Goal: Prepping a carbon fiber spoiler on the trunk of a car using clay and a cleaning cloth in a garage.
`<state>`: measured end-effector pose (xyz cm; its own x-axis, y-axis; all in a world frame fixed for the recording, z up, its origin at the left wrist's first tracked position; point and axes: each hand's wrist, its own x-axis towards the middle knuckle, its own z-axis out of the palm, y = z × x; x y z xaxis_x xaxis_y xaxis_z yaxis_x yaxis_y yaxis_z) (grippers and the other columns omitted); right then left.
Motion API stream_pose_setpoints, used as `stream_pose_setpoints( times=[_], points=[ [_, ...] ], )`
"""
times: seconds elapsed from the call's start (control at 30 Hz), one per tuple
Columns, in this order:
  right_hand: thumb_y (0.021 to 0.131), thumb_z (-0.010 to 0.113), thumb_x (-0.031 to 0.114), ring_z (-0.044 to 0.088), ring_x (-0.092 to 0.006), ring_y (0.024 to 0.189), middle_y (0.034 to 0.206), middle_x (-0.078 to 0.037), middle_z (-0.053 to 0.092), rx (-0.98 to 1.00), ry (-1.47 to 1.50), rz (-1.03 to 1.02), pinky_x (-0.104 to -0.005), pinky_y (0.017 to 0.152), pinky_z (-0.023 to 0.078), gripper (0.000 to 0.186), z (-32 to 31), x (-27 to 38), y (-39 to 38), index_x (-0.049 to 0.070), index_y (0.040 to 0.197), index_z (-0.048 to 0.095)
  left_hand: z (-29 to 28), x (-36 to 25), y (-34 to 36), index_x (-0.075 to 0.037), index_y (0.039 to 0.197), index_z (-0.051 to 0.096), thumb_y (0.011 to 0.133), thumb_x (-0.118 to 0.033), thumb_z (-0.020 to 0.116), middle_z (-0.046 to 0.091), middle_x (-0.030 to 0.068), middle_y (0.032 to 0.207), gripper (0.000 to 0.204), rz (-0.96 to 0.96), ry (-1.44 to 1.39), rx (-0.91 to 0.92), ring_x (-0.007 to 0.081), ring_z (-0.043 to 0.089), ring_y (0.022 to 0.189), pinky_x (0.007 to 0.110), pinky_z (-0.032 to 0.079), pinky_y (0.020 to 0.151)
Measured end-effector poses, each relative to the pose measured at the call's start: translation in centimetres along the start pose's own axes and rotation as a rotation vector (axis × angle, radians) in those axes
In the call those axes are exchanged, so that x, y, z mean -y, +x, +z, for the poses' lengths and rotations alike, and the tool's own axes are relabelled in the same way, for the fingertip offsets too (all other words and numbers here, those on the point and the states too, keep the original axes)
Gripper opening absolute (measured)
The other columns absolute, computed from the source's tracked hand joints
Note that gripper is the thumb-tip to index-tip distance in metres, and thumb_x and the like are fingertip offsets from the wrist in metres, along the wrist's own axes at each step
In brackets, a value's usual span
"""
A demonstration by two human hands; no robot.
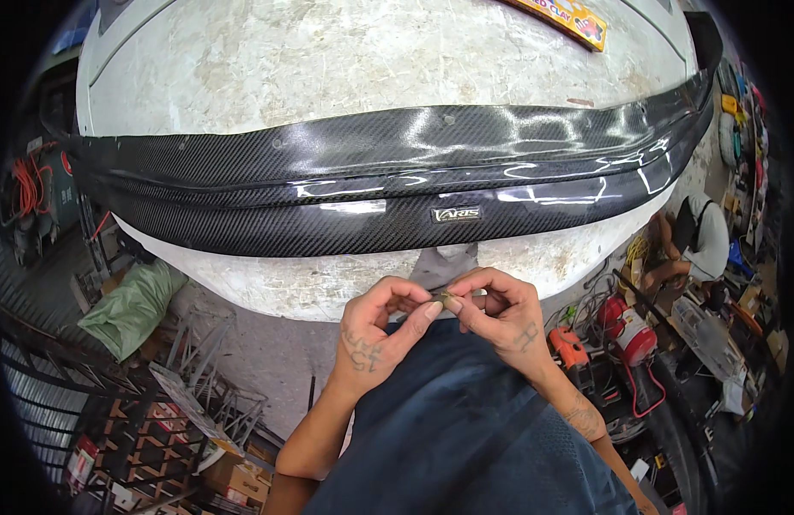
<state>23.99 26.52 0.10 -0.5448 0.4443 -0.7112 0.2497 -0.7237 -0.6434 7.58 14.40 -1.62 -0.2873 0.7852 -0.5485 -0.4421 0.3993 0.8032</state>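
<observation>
Close to my body, at the near edge of a scuffed white surface [268,287], both hands meet at the fingertips. My left hand [380,326] pinches a small olive-brown lump [446,298] between thumb and finger. From the other side, my right hand [501,319] grips the same lump with thumb and forefinger. What the lump is made of is too small to tell. Just beyond my hands, a long, glossy black carbon-fibre car lip [362,176] lies across the white surface, with a small badge [456,214] on its front face. Neither hand touches it.
A yellow-orange carton [568,19] lies at the far right of the white surface. On the right are a crouching person [699,236], a red tank [627,330] and an orange tool [569,348]. A green sack [135,309] and cardboard boxes [240,479] stand on the left.
</observation>
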Motion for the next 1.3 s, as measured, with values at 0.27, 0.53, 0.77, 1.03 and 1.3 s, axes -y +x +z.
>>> stream_pose_setpoints(
  times=[0.27,0.53,0.77,1.03,1.3],
  points=[
    [0.101,0.075,0.007,0.067,-0.0080,0.085,0.101,-0.004,0.072,0.165,-0.034,0.017,-0.0226,0.074,0.057,0.017,-0.4,0.3,-0.4,-0.003,0.114,0.074,-2.0,-1.0,-0.7,0.003,0.104,0.069,0.101,-0.001,0.073,0.074,0.0105,0.103,0.007,-0.235,-0.250,0.182,0.0137,0.071,0.092,0.027,0.058,0.085],
    [0.102,0.074,0.013,0.064,-0.0087,0.083,0.093,-0.002,0.072,0.270,-0.267,-0.011,-0.0252,0.075,0.054,0.015,-1.7,1.3,-0.3,-0.002,0.107,0.074,-0.8,-2.1,-1.0,0.005,0.106,0.071,0.095,0.004,0.077,0.071,0.0095,0.104,0.012,-0.011,0.145,0.241,0.0151,0.069,0.096,0.030,0.056,0.089],
    [0.102,0.076,0.019,0.064,-0.0081,0.082,0.092,-0.004,0.072,0.222,-0.088,-0.038,-0.0249,0.075,0.054,0.021,-1.2,1.3,0.0,0.000,0.109,0.074,0.3,-3.4,-0.9,0.001,0.104,0.078,0.094,-0.006,0.081,0.072,0.0071,0.097,0.012,0.091,0.339,0.039,0.0128,0.065,0.089,0.028,0.052,0.081],
    [0.109,0.066,0.031,0.066,-0.0138,0.076,0.101,-0.012,0.071,0.067,0.295,-0.013,-0.0301,0.070,0.057,0.041,-1.2,-1.2,3.4,-0.005,0.128,0.060,1.7,-5.2,3.1,0.004,0.108,0.079,0.098,-0.012,0.080,0.073,0.0028,0.089,0.019,0.190,0.320,-0.404,0.0070,0.063,0.079,0.022,0.050,0.072],
    [0.103,0.073,0.044,0.063,-0.0121,0.065,0.089,-0.010,0.070,0.065,0.440,0.006,-0.0293,0.060,0.055,0.044,-0.6,0.1,6.3,0.001,0.106,0.071,5.0,-4.9,4.5,0.005,0.101,0.076,0.099,-0.013,0.078,0.070,0.0009,0.084,0.018,0.184,0.452,-0.552,0.0051,0.060,0.072,0.022,0.049,0.067]
  ],
)
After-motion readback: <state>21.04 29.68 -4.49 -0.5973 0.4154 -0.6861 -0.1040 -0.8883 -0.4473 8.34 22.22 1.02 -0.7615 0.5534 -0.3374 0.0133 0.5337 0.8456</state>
